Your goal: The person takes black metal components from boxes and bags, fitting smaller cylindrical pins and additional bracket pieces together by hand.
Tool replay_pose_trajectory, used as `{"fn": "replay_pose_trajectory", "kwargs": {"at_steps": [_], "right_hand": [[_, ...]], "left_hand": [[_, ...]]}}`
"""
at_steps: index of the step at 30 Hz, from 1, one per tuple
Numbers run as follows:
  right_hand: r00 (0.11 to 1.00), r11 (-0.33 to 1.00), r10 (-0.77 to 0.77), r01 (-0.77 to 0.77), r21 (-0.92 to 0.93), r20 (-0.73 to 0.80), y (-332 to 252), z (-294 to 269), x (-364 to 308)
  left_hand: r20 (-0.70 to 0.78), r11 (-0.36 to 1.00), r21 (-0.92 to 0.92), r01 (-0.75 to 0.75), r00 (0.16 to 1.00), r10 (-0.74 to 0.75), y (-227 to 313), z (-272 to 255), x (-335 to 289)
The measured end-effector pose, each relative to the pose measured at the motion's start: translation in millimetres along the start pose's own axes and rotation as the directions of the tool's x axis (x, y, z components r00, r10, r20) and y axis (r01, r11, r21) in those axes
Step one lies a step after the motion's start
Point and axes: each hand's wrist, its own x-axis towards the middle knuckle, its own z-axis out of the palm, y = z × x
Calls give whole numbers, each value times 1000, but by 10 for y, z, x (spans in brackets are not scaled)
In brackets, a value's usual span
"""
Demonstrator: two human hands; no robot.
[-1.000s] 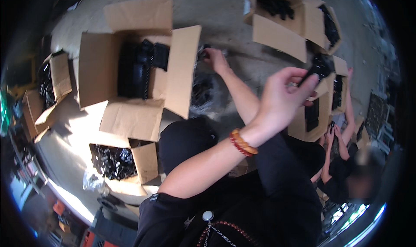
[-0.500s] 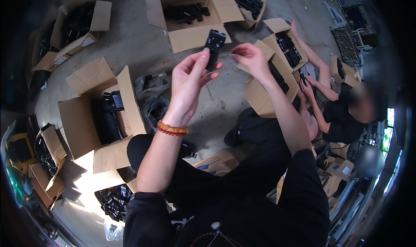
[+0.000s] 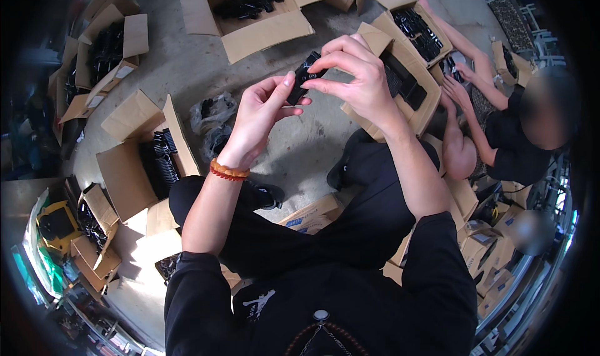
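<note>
A small black plastic part is held up in front of me by both hands. My left hand grips its lower end, with an orange bead bracelet on the wrist. My right hand pinches its upper end from the right with fingers and thumb. Below them lie my crossed legs in black trousers on the concrete floor.
Open cardboard boxes of black parts ring me: one at the left, one at the top, one just right of my hands. Plastic bags lie on the floor. A seated person works at the right.
The view has swung and the hands have come lower and closer to centre. Both hands now grip the black part together, held nearer to me.
</note>
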Motion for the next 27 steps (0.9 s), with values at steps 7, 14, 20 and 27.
{"fn": "replay_pose_trajectory", "kwargs": {"at_steps": [7, 14, 20, 27], "right_hand": [[998, 998, 47, -49, 46, 43, 43, -7, -116], [996, 997, 60, -62, 37, 70, -30, 2, -95], [999, 999, 17, -18, 32, 43, -27, 28, -99], [995, 993, 100, -102, 57, 25, 28, 135, -128]], "left_hand": [[57, 1000, 20, 10, 998, -11, -80, 61, 31], [62, 1000, -5, -5, 998, 5, -28, -2, 3], [41, 1000, -1, -10, 999, 10, 5, -27, -9], [35, 1000, 6, -19, 999, 19, -27, -43, -10]]}}
